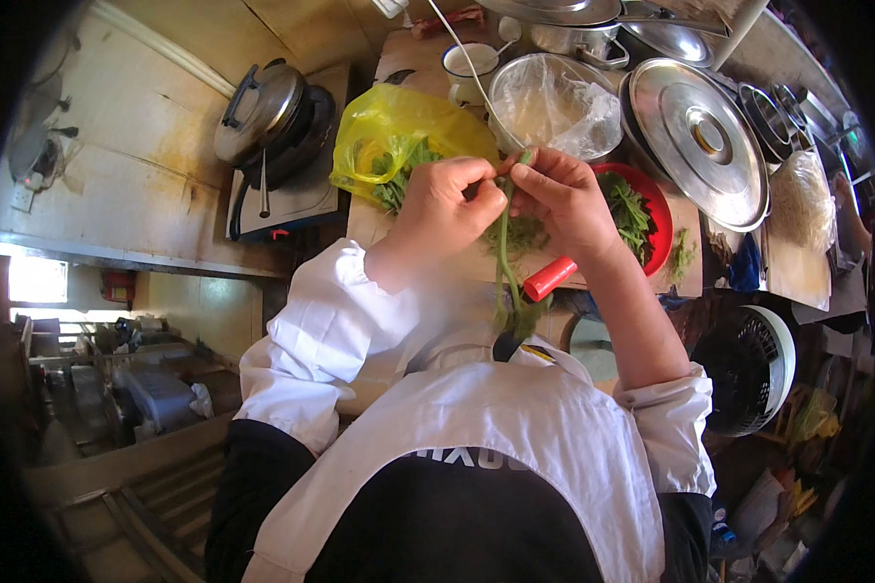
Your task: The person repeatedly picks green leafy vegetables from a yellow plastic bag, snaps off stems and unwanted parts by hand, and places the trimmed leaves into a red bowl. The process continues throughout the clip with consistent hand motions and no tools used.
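Observation:
Between my two hands hangs a long green leafy stem (504, 248), its lower leaves drooping near my apron. My left hand (448, 208) pinches at its upper part, thumb against forefinger. Close beside it, my right hand (561, 193) holds the top end of the stem in its fingertips. Behind my left hand lies a yellow plastic bag (415, 116) with leafy greens (396, 182) at its mouth. A red basin (660, 226) with more greens (625, 211) is to the right of my right hand. Thin green scraps (518, 235) lie on the board below the hands.
A red cylindrical handle (549, 279) juts at the board's near edge. Beyond are a bowl (507, 124) with clear plastic, an enamel mug (469, 73) and a large metal lid (700, 142). A lidded pan (262, 116) stands on a cooker at left; a black-and-white basket (751, 372) is at right.

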Motion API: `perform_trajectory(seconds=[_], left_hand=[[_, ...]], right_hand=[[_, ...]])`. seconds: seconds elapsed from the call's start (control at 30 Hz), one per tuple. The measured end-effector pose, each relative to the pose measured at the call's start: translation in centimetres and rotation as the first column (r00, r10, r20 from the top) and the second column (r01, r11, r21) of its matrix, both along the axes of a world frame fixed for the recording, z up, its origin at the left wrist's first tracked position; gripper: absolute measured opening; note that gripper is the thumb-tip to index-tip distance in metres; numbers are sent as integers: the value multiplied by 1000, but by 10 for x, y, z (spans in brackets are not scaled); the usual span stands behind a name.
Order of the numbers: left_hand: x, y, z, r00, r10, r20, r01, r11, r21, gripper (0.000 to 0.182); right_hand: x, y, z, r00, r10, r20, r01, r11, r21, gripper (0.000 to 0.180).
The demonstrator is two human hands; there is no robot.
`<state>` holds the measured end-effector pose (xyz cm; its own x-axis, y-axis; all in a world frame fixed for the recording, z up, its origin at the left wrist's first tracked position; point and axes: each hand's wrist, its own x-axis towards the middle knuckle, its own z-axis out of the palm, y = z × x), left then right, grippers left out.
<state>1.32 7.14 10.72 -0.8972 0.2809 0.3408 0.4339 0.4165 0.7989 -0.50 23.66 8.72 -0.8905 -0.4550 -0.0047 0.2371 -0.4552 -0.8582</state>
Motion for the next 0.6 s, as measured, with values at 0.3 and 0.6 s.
perform_trajectory(seconds=[0.3, 0.6], left_hand=[[-4, -32, -7, 841, -93, 533, -178, 882, 436, 16], [11, -22, 8, 906, -111, 408, -54, 927, 372, 21]], right_hand=[[9, 10, 2, 987, -69, 147, 110, 951, -288, 19], [23, -10, -13, 991, 120, -58, -113, 987, 111, 25]])
